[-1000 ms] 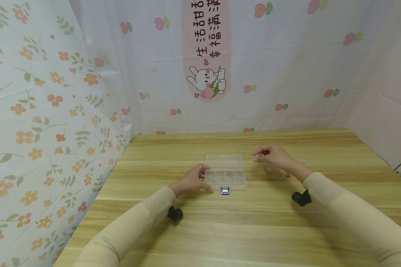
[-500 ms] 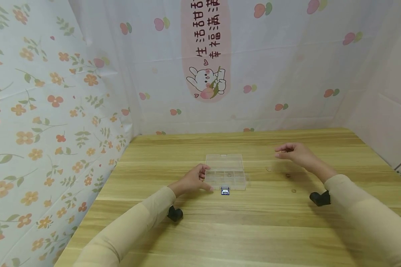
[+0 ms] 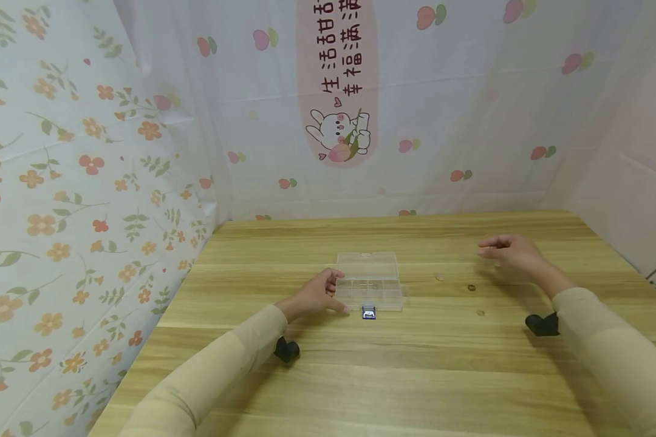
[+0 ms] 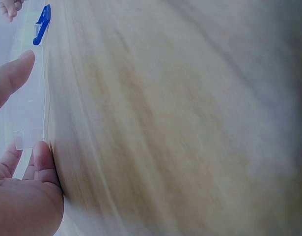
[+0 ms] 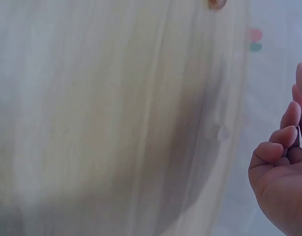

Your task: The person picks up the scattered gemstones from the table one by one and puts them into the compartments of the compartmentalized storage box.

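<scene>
A clear plastic compartment box [image 3: 366, 294] lies on the table with its lid [image 3: 366, 266] folded back and a blue latch [image 3: 369, 313] at the front. One compartment has a small ring-like piece [image 3: 375, 287] in it. My left hand [image 3: 319, 292] grips the box's left end, thumb at the front edge and fingers around the side. To the right, my right hand [image 3: 511, 252] hovers over the table, fingers loosely curled, with nothing visible between them. Nearby lie an amber ring [image 3: 471, 287], a thin ring [image 3: 481, 313] and a pale clear piece [image 3: 440, 277].
The wood-grain table [image 3: 328, 376] runs back to a printed cloth [image 3: 443, 121], with a floral cloth [image 3: 60, 212] along the left. In the right wrist view, a small clear round piece [image 5: 222, 132] lies in the hand's shadow near the far table edge.
My right hand has moved right, away from the box, uncovering the rings and pale piece on the table. The left hand and box have stayed in place.
</scene>
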A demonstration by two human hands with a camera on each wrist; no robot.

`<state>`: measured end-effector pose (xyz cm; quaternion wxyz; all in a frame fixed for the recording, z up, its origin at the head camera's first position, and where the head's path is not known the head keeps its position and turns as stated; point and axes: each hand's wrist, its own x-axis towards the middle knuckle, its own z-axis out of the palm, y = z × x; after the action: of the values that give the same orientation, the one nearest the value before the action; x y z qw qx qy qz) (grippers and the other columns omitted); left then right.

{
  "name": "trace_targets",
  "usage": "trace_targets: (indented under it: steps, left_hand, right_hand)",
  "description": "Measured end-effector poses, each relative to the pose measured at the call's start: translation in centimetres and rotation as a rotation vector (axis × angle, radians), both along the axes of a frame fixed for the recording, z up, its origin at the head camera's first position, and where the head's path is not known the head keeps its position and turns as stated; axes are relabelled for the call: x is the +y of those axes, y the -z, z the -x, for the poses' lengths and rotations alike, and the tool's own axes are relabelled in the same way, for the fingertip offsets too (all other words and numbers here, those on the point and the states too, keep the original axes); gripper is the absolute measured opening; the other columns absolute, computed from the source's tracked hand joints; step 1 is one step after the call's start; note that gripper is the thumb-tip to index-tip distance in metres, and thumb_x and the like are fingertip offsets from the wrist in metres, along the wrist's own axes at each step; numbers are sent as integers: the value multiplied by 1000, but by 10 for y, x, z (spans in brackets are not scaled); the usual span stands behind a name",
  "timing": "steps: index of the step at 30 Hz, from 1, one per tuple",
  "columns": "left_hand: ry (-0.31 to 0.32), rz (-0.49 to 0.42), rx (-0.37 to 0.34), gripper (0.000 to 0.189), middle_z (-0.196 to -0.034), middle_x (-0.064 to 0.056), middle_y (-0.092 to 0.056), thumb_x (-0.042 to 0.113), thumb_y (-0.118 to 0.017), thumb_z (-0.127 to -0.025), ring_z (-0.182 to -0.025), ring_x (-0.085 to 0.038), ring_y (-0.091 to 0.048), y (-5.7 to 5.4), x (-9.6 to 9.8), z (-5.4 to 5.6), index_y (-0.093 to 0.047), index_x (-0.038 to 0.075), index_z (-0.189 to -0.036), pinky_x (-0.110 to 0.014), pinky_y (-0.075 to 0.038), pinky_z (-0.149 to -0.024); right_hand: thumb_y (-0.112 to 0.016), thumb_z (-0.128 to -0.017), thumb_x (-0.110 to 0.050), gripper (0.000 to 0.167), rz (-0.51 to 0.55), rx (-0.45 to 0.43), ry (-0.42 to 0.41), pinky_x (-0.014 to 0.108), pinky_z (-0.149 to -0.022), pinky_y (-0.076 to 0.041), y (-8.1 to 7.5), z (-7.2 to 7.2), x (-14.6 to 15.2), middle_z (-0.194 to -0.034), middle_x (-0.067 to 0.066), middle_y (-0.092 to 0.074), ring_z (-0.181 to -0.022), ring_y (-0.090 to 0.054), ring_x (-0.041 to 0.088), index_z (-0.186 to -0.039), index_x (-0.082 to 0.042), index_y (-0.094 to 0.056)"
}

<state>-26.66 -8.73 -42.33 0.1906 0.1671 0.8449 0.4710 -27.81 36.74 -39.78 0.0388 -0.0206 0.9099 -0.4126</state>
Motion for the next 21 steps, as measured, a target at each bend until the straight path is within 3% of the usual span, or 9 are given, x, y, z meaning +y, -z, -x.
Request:
trace_targets:
  steps: [5, 10, 15, 18, 21]
  left_hand:
    - [-3, 3, 2, 76, -113, -8, -47, 11, -88, -70, -99, -22, -45, 0, 0, 0, -48, 8, -134, -35, -41, -86]
    - [-1, -4, 5, 76, -112, -8, -47, 10, -88, -69, -99, -21, -45, 2, 0, 1, -48, 8, -134, -34, -41, -86]
    - [-3, -13, 5, 76, -112, -9, -47, 9, -88, -69, -99, -22, -45, 2, 0, 1, -48, 7, -134, -34, -41, -86]
    - [-3, -5, 5, 76, -112, -9, -47, 9, -88, -69, -98, -22, -45, 3, 0, 1, -48, 8, -134, -34, -41, -85]
    - [-6, 3, 3, 76, -111, -8, -47, 10, -89, -69, -98, -21, -45, 3, -1, 1, -48, 8, -134, -34, -41, -85]
  right_hand:
    - [-57, -96, -44, 56, -34, -47, 21, 36, -78, -46, 5, 1, 13, -125, 22, -53, -106, -50, 35, -130, 1, -55]
    - [-55, -96, -48, 61, -16, -99, 38, 49, -90, -41, 11, 2, 25, -134, 27, -46, -118, -44, 42, -134, 0, -51]
    - [-56, -96, -48, 64, 16, -102, 33, 55, -95, -36, 15, 2, 33, -134, 29, -45, -121, -40, 44, -134, 3, -49]
    - [-58, -96, -46, 66, 37, -94, 26, 55, -96, -35, 17, 2, 36, -135, 31, -43, -123, -38, 44, -134, 6, -47]
    - [-59, -95, -44, 65, 46, -87, 24, 45, -92, -40, 16, 2, 37, -135, 30, -43, -119, -41, 39, -132, 9, -47]
